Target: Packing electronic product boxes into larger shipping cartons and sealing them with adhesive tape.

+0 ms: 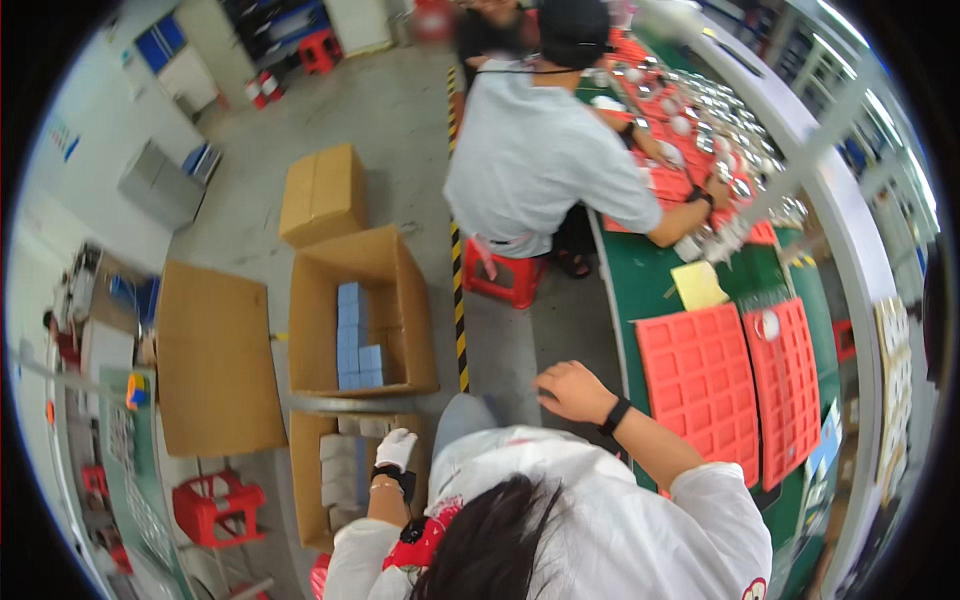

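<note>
White boxes [340,465] in lower-left carton [305,480] | gloved left hand [397,447] rested just above them, grip could not be told; right hand [572,390] loosely curled, empty, at green table [640,290] edge | judged best: lift one box squarely

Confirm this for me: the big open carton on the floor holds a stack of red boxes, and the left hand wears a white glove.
Not quite. The boxes stacked in the big open carton are blue, not red, as the head view shows. The rest stands: the left hand wears a white glove.
</note>
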Tool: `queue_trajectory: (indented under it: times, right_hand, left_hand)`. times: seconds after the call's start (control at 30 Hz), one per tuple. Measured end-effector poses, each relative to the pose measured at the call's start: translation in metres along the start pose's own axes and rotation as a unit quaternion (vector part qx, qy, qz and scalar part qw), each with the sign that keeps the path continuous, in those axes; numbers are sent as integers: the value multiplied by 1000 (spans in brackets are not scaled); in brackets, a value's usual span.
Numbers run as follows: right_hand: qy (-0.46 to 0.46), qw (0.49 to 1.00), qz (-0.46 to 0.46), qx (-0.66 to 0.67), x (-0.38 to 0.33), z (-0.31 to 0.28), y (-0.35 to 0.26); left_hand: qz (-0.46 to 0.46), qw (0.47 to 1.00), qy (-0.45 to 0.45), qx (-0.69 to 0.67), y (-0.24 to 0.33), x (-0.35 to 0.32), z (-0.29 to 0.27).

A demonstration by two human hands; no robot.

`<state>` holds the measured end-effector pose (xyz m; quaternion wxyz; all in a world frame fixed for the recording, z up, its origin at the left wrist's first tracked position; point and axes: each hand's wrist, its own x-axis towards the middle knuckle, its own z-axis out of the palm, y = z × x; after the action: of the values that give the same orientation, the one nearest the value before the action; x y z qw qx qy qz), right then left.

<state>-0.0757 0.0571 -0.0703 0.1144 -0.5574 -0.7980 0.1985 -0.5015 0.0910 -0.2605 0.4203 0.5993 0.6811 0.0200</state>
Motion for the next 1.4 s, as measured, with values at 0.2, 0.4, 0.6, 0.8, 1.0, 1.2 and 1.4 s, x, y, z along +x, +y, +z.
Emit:
queue_trajectory:
  times: [0.2, 0.4, 0.6, 0.8, 1.0, 1.2, 1.4]
  right_hand:
    - [-156, 978, 112, 81, 84, 101, 102]
    - [-276, 920, 262, 96, 69, 106, 169]
    - [-287, 928, 204, 124, 145, 115, 220]
    - [-196, 915, 262, 234, 223, 92, 234]
    - [-169, 889, 318, 282, 225, 134, 251]
    - [-193, 914, 296, 199, 181, 171, 271]
    - [-240, 887, 342, 194, 126, 231, 271]
  left_hand:
    - [-309, 947, -60, 68, -190, -4, 29]
    - [-403, 884, -17, -237, -101, 19, -10]
    - [-108, 991, -26, 77, -57, 102, -23]
    - [-162, 955, 77, -236, 100, 206, -77]
    - [-83, 990, -93, 63, 220, 278, -131]
    - [54, 946, -167, 272, 318, 336, -140]
    - [154, 963, -134, 177, 377, 337, -125]
